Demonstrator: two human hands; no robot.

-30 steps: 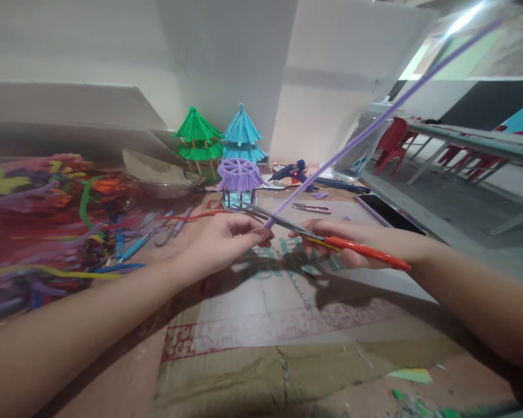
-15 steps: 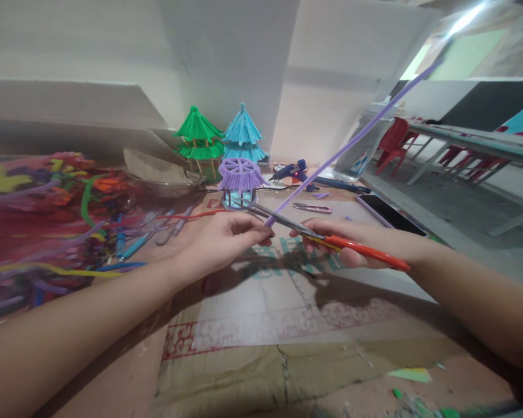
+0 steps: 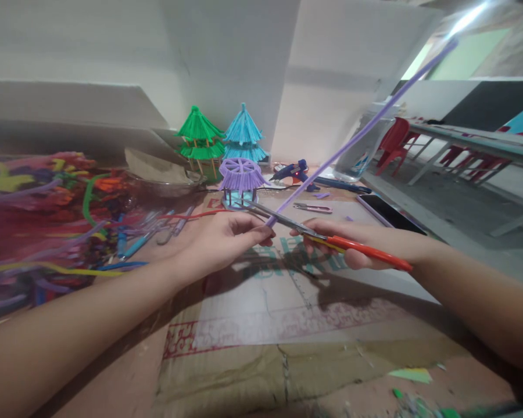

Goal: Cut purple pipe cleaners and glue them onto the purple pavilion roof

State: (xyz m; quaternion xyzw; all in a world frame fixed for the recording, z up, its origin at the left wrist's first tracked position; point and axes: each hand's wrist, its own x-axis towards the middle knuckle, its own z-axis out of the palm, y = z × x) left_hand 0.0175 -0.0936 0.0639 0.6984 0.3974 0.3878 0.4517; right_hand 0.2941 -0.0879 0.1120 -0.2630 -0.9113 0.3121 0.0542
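Note:
My left hand (image 3: 239,235) pinches the lower end of a long purple pipe cleaner (image 3: 347,144), which slants up to the right. In my right hand (image 3: 353,239) is a pair of scissors (image 3: 368,251) with orange-red handles. Their blades point left and cross the pipe cleaner just above my left fingertips; I cannot tell how far apart the blades are. Behind the hands stands a small purple-roofed pavilion (image 3: 241,177) on a light blue base. A green pavilion (image 3: 200,136) and a blue one (image 3: 243,130) stand farther back.
Heaped pipe cleaners (image 3: 47,197) lie at the left, near a bowl (image 3: 163,180) and several tools. Purple snips (image 3: 312,208), a blue glue gun (image 3: 294,169) and a phone (image 3: 390,213) lie beyond my right hand. A printed cardboard sheet (image 3: 253,371) covers the work surface.
The pipe cleaner's free upper end has swung slightly up and to the right. Both hands and the scissors are almost where they were.

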